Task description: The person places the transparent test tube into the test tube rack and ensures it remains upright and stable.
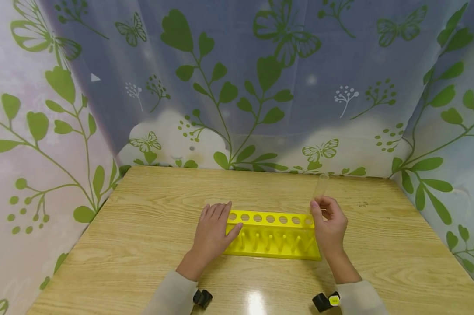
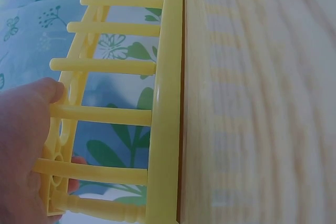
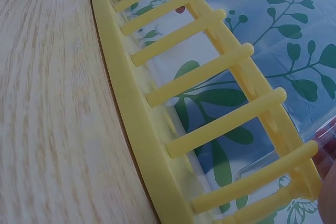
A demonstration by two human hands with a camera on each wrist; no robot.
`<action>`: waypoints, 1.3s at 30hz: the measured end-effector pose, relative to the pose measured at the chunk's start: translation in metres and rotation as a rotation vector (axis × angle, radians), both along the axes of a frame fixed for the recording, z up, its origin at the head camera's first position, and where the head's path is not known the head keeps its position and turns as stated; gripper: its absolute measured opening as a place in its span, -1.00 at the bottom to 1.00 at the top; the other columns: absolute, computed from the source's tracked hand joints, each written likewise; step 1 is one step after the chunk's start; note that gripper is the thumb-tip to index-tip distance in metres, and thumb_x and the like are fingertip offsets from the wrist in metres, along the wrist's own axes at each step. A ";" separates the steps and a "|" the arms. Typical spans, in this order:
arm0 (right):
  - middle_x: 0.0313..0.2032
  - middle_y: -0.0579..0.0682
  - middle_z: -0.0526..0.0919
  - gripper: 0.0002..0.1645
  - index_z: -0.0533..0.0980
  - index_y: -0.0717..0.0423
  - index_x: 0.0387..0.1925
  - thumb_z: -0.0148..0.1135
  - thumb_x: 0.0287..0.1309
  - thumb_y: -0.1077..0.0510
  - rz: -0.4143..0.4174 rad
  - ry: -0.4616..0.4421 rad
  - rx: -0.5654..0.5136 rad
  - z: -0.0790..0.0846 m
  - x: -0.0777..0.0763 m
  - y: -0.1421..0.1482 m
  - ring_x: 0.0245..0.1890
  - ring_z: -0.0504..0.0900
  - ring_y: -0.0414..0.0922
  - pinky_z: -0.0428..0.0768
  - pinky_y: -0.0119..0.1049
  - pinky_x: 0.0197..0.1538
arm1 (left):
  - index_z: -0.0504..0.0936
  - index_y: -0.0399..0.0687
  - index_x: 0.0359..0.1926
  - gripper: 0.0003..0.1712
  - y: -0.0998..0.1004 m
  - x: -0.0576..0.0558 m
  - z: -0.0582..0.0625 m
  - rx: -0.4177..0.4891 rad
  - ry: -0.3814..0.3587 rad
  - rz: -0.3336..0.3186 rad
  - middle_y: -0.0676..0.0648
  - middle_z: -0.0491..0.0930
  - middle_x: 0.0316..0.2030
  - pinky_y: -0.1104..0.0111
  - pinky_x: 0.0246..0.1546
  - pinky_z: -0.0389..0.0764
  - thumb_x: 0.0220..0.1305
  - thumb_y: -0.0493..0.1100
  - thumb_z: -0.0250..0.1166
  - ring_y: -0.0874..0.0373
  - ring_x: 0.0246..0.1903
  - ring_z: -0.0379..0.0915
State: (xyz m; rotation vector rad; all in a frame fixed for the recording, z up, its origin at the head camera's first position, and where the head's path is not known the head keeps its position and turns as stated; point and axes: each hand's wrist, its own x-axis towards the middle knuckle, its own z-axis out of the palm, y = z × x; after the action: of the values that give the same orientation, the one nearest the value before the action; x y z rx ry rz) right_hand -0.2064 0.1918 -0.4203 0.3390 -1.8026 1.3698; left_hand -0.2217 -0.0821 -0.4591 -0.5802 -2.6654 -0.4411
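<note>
A yellow test tube rack [image 1: 272, 253] stands on the wooden table, with a row of round holes along its top rail and slanted pegs below. My left hand [image 1: 213, 229] holds its left end; the left wrist view shows the thumb over the rail and fingertips behind it. At the right end, my right hand [image 1: 331, 225] pinches a clear test tube [image 1: 321, 187], tilted with its rim up and away. In the right wrist view, the tube's rounded lower end [image 3: 254, 167] shows below the rail, at the end hole. Part of the tube is hidden by my fingers.
The wooden table [image 1: 150, 210] reaches back to a patterned curtain [image 1: 237, 87] with leaves and butterflies. Similar curtains hang at both sides. Dark wrist-worn devices [image 1: 203, 298] sit by both cuffs.
</note>
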 end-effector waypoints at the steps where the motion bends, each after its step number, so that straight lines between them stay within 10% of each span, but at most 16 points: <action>1: -0.38 -0.20 0.55 -0.94 0.48 0.56 -0.31 0.13 0.13 0.57 0.000 0.003 0.000 0.000 0.000 0.000 -0.41 0.52 -0.37 0.53 -0.62 -0.30 | 0.36 -0.23 0.35 -0.24 0.000 0.000 0.000 0.001 0.000 0.000 -0.17 0.47 0.17 -0.03 0.37 0.12 0.36 0.22 0.13 -0.09 0.21 0.33; 39: -0.38 -0.12 0.54 -0.95 0.47 0.53 -0.34 0.15 0.13 0.53 -0.007 -0.002 0.019 -0.011 -0.004 0.000 -0.38 0.51 -0.42 0.52 -0.62 -0.33 | 0.37 -0.24 0.34 -0.23 -0.001 -0.001 -0.001 -0.015 0.015 0.002 -0.16 0.47 0.17 -0.04 0.36 0.14 0.35 0.23 0.13 -0.08 0.20 0.34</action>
State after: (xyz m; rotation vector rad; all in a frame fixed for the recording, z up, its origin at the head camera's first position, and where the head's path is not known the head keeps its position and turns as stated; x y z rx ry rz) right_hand -0.2104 0.1921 -0.4316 0.3414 -1.8180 1.3490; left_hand -0.2230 -0.0829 -0.4605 -0.5827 -2.6564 -0.4153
